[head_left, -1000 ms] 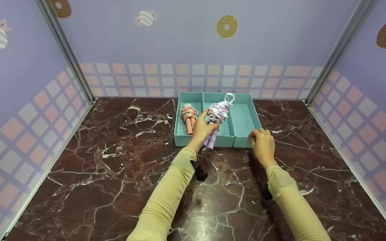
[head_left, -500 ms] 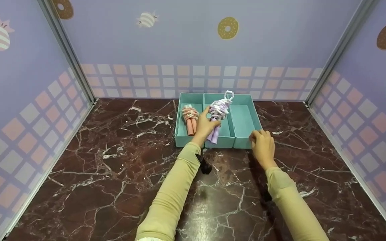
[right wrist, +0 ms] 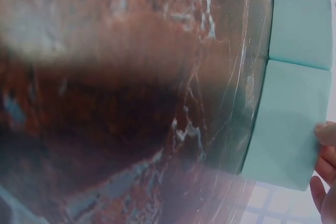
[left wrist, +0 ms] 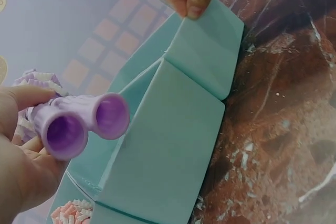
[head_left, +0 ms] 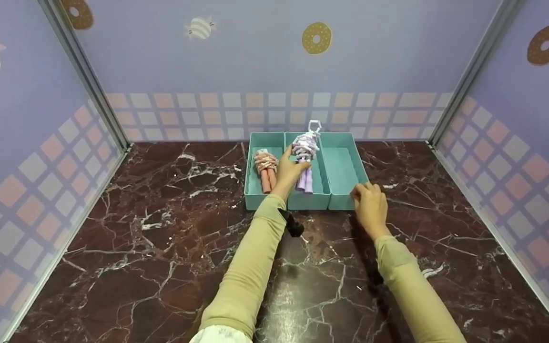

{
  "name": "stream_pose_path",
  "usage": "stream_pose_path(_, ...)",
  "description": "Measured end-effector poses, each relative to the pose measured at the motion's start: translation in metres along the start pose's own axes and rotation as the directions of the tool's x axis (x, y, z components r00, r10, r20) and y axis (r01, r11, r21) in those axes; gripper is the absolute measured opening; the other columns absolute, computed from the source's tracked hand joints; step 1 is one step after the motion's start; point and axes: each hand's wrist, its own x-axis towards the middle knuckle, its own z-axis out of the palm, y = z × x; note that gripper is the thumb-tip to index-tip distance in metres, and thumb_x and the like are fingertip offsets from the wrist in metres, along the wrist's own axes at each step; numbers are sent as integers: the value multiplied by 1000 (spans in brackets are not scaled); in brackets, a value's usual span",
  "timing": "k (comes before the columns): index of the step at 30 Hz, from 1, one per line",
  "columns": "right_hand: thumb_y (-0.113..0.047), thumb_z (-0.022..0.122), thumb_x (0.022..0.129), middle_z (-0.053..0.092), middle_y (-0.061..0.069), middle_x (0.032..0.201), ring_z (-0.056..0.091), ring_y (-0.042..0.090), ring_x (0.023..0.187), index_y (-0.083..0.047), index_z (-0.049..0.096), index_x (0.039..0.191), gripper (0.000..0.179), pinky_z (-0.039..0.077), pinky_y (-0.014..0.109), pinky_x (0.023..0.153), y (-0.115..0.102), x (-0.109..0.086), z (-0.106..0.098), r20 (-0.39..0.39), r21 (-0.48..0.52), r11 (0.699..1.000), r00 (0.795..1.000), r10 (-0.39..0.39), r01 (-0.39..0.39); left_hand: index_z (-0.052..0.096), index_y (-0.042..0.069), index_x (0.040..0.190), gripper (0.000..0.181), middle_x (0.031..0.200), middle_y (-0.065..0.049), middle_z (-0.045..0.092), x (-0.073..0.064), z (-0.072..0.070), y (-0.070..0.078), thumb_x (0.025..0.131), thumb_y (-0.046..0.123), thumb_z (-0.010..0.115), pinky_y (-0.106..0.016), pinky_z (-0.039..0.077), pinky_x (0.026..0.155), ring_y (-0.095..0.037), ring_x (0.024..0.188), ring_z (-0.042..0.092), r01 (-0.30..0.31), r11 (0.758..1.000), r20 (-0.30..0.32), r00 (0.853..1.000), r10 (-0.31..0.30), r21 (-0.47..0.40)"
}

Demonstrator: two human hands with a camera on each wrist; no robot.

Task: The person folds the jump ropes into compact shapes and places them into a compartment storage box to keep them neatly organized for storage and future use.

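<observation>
A purple-and-white beaded jump rope [head_left: 305, 145] is in my left hand [head_left: 291, 174], over the middle teal bin [head_left: 309, 202]. In the left wrist view its two hollow handles [left wrist: 65, 135] face the camera, held between thumb and fingers. A loop of the beaded cord sticks up at the far end. My right hand [head_left: 371, 206] pinches the front right corner of the right teal bin [head_left: 343, 164]; the right wrist view has the thumb [right wrist: 326, 135] at the wall's top edge. A coral-and-white beaded jump rope [head_left: 266, 164] lies in the left teal bin [head_left: 258, 202].
The three bins stand side by side on a dark red marbled tabletop [head_left: 160, 267], near the patterned back wall [head_left: 255, 62]. Side walls rise left and right. A small black device [head_left: 294, 226] hangs at the left wrist.
My left hand has carried the purple jump rope farther back, and its handles have swung from over the bin's front wall to inside the rim. The right hand keeps its hold on the corner.
</observation>
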Motion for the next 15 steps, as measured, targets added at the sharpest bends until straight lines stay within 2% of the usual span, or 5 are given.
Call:
stream_pose_path(4, -1, 71, 83, 64, 14, 84, 57, 37, 85, -7, 67, 81, 7, 46, 50, 75, 0, -1, 1, 15, -1, 1000, 1000, 5, -5, 31, 17, 156, 85, 150, -16, 47, 4, -2, 1, 82, 5, 70, -28, 52, 85, -16, 89, 57, 35, 999, 8, 999, -35, -19)
stream_pose_path(6, -1, 71, 83, 64, 14, 85, 57, 37, 86, -7, 68, 82, 7, 46, 50, 75, 1, -2, 1, 17, 0, 1000, 1000, 6, -6, 30, 19, 156, 85, 148, -16, 48, 6, -3, 1, 82, 4, 69, -26, 51, 79, -15, 84, 55, 45, 998, 12, 999, -45, -46)
stream_pose_path(11, -1, 73, 80, 65, 14, 84, 58, 37, 85, -7, 68, 81, 8, 46, 51, 74, 1, -1, 0, -14, 10, 1000, 1000, -3, 3, 27, 20, 157, 88, 136, -20, 56, 9, -4, 2, 80, -2, 63, -22, 46, 64, -11, 72, 51, 30, 992, 37, 999, -26, -121)
stream_pose_path(15, -1, 73, 80, 65, 13, 85, 58, 37, 86, -7, 70, 81, 7, 46, 51, 77, 2, 1, 1, -14, 24, 1000, 1000, 1, 0, 27, 19, 157, 89, 146, -18, 50, 11, -3, 2, 81, -5, 64, -23, 52, 71, -11, 78, 57, 9, 992, 38, 999, -4, -123)
